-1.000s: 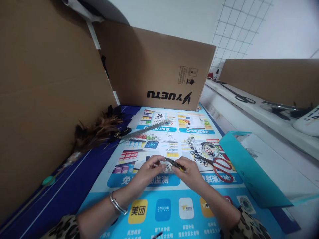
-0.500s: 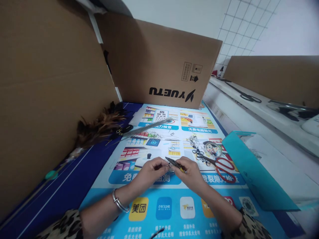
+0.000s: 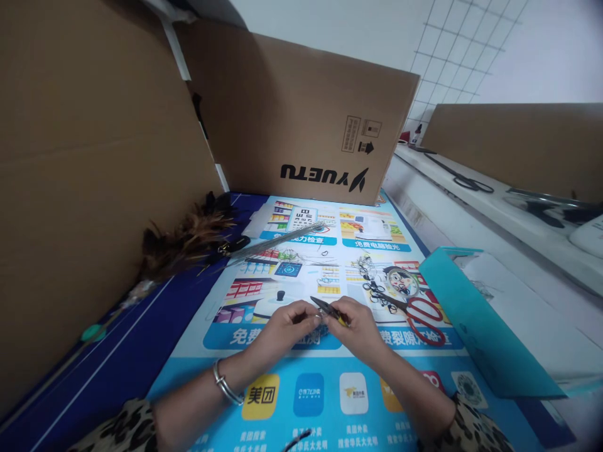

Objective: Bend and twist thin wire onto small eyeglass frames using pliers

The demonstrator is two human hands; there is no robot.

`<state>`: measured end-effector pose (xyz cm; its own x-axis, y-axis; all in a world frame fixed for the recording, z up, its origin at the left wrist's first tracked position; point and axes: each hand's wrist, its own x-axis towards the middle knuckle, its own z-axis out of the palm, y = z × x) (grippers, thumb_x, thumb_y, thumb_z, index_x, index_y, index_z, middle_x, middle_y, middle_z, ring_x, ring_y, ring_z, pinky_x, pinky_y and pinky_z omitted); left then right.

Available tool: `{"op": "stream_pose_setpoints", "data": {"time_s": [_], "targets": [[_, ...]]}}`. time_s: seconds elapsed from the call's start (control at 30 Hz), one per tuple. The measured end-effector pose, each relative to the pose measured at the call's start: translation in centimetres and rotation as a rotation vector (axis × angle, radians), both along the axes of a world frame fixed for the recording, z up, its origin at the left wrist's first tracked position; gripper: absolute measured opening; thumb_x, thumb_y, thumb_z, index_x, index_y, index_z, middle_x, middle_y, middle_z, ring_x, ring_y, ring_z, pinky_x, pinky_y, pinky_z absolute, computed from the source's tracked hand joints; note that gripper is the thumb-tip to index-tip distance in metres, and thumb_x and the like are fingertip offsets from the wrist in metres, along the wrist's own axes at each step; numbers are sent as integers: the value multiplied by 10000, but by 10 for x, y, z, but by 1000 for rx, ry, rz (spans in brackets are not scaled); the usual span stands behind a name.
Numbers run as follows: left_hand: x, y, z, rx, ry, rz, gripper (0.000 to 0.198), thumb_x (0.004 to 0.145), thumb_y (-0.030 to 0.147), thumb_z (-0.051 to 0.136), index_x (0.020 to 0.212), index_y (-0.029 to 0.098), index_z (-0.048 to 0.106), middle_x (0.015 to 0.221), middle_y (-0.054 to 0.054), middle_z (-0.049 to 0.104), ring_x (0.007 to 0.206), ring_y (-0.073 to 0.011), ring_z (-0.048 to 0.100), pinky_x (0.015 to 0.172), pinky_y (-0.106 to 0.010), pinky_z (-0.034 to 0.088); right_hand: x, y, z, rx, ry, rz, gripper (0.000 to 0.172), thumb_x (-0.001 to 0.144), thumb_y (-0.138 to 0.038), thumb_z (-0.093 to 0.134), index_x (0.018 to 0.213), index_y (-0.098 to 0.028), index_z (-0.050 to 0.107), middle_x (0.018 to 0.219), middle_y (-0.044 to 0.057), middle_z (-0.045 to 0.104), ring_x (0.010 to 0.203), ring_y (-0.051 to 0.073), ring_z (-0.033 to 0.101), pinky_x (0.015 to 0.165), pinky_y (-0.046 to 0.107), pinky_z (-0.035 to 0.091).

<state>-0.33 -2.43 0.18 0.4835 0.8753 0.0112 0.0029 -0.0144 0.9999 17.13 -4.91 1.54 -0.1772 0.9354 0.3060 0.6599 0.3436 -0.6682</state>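
l. hand (image 3: 296, 321) was pinched on sm. silvery pc. (image 3: 321, 316), detail unclear, above printed sheet (image 3: 325, 364). r. hand (image 3: 357, 321), close by, was wrapped arnd pliers (image 3: 328, 307). red-handled scissors (image 3: 426, 316) lay to r.

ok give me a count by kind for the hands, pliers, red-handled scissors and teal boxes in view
Hands: 2, left hand and right hand
Pliers: 1
Red-handled scissors: 1
Teal box: 1
Total: 5
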Motion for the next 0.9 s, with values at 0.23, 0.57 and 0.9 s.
{"op": "stream_pose_setpoints", "data": {"time_s": [0.23,0.57,0.9], "targets": [[0,0,1,-56,-47,-18,196,749,331,595,727,136,587,650,-4,519,600,-111,440,545,-205,328,2,1,-5,4,58,30,153,739,-210,571,890,-204,588,790,10,578,721,131,527,609,219,404],[2,-1,-1,-39,-40,20,163,750,303,596,761,140,604,710,-26,560,644,-125,472,587,-220,359,-2,1,-3,12,-14,-12,14,727,-178,551,733,-190,554,670,-15,508,620,111,473,540,210,350],[1,1,-7,-9,-1,4,152,754,294,582,723,144,579,644,3,519,584,-105,435,543,-208,336,-1,0,-4,19,-35,10,27,724,-166,540,714,-190,533,667,-7,501,629,119,470,551,215,350]]}}
